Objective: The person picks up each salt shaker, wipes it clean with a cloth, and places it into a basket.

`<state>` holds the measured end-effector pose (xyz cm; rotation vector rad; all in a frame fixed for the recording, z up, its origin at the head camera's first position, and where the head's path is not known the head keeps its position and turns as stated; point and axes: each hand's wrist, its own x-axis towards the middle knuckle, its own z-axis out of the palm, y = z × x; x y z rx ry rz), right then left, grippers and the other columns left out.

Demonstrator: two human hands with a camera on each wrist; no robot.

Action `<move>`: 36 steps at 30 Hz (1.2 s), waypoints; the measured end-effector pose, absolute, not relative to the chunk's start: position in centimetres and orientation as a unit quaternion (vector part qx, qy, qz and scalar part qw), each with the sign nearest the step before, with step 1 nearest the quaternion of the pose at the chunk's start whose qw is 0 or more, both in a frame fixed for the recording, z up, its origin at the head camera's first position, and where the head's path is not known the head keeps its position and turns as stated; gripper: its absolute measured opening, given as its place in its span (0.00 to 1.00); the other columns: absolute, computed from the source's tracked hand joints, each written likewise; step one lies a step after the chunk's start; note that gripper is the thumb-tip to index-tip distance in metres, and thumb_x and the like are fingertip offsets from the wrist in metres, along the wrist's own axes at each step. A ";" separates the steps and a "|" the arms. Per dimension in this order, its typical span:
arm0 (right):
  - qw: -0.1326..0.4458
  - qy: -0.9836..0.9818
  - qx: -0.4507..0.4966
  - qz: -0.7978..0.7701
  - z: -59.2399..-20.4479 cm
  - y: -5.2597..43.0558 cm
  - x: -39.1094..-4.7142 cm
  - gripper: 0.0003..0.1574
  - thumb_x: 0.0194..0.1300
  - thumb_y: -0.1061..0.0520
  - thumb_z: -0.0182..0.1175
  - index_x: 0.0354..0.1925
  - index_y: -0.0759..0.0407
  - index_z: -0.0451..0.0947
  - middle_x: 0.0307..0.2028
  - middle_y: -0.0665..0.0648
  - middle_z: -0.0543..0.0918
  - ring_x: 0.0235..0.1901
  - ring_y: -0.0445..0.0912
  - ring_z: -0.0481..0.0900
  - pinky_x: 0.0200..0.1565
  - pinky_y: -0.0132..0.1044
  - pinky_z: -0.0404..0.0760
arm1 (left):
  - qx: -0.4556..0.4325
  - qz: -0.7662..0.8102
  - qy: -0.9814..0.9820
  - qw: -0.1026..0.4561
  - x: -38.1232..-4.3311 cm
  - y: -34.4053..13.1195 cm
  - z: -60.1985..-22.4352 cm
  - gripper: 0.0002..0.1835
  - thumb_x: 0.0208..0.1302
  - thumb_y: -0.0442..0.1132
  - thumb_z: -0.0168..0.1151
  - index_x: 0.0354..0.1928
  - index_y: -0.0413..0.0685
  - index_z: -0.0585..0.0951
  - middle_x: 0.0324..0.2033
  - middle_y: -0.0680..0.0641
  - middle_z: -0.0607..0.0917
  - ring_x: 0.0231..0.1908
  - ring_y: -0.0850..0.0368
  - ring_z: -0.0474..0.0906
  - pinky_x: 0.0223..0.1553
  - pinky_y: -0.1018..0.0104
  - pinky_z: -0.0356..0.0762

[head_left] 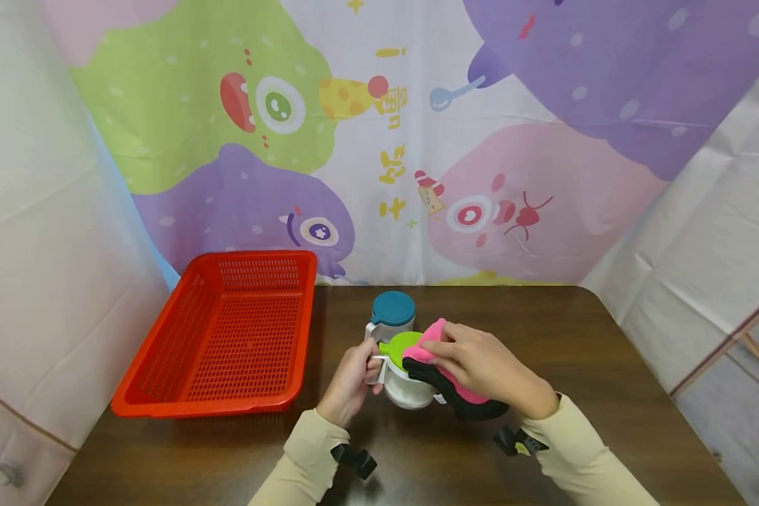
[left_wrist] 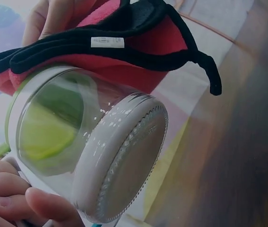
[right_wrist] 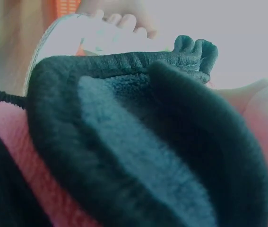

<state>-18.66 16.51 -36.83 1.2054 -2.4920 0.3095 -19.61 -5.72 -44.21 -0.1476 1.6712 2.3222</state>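
My left hand [head_left: 349, 385] grips the white handle of a clear seasoning jar [head_left: 408, 392] with a green lid [head_left: 401, 346]. In the left wrist view the jar [left_wrist: 53, 123] is tilted, and its base holds something whitish. A folded pink cloth with black trim [head_left: 433, 339] is pinched in my right hand [head_left: 481, 360] and lies against the lid and the jar's right side. A small white label [left_wrist: 107, 42] shows on the trim. Close up, the dark lining of the cloth [right_wrist: 124, 127] fills most of the right wrist view, hiding much of the jar.
Just behind the held jar stands a similar jar with a blue lid [head_left: 393, 308]. A red plastic basket [head_left: 308, 309] sits on the left of the brown wooden table [head_left: 563, 337]. A cartoon-printed curtain [head_left: 379, 253] hangs behind the table.
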 end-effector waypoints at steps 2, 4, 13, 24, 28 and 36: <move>0.184 -0.877 0.431 0.109 -36.9 16.4 -18.6 0.16 0.56 0.52 0.69 0.45 0.48 0.86 0.24 0.48 0.64 0.25 0.37 0.59 0.28 0.26 0.60 | -0.048 0.800 0.582 0.136 -19.6 -5.6 -44.2 0.16 0.57 0.34 0.42 0.12 0.52 0.60 0.09 0.57 0.58 0.12 0.64 0.52 0.17 0.70 0.61; 0.187 -0.875 0.434 0.111 -36.9 16.3 -18.5 0.16 0.56 0.52 0.69 0.45 0.48 0.86 0.24 0.47 0.64 0.24 0.37 0.59 0.28 0.26 0.60 | -0.043 0.795 0.589 0.136 -19.5 -5.5 -44.2 0.16 0.57 0.34 0.42 0.12 0.52 0.60 0.10 0.57 0.58 0.13 0.64 0.52 0.17 0.71 0.61; 0.195 -0.865 0.447 0.115 -37.1 15.7 -18.4 0.15 0.56 0.52 0.69 0.44 0.48 0.86 0.24 0.48 0.64 0.23 0.38 0.60 0.27 0.25 0.60 | -0.030 0.785 0.602 0.144 -19.2 -5.3 -44.1 0.16 0.58 0.35 0.43 0.13 0.52 0.59 0.11 0.57 0.58 0.14 0.62 0.52 0.18 0.70 0.61; 0.194 -0.873 0.432 0.119 -37.6 15.4 -18.4 0.15 0.57 0.51 0.68 0.45 0.48 0.86 0.25 0.48 0.67 0.24 0.39 0.62 0.27 0.26 0.62 | -0.010 0.770 0.620 0.148 -18.9 -4.9 -44.0 0.18 0.59 0.35 0.44 0.12 0.52 0.59 0.10 0.57 0.58 0.13 0.62 0.52 0.18 0.69 0.63; 0.195 -0.877 0.421 0.123 -37.7 15.3 -18.5 0.16 0.58 0.50 0.68 0.46 0.49 0.86 0.25 0.48 0.68 0.24 0.39 0.62 0.27 0.27 0.63 | -0.001 0.765 0.628 0.142 -18.8 -4.8 -44.1 0.18 0.58 0.34 0.44 0.11 0.51 0.59 0.10 0.57 0.57 0.13 0.63 0.52 0.18 0.69 0.62; 0.154 -0.900 0.383 0.139 -37.6 15.2 -18.5 0.15 0.59 0.52 0.67 0.46 0.48 0.86 0.27 0.48 0.70 0.26 0.39 0.65 0.29 0.28 0.65 | 0.014 0.754 0.641 0.142 -18.8 -4.7 -44.2 0.18 0.60 0.35 0.43 0.12 0.52 0.60 0.10 0.57 0.58 0.14 0.62 0.53 0.18 0.69 0.63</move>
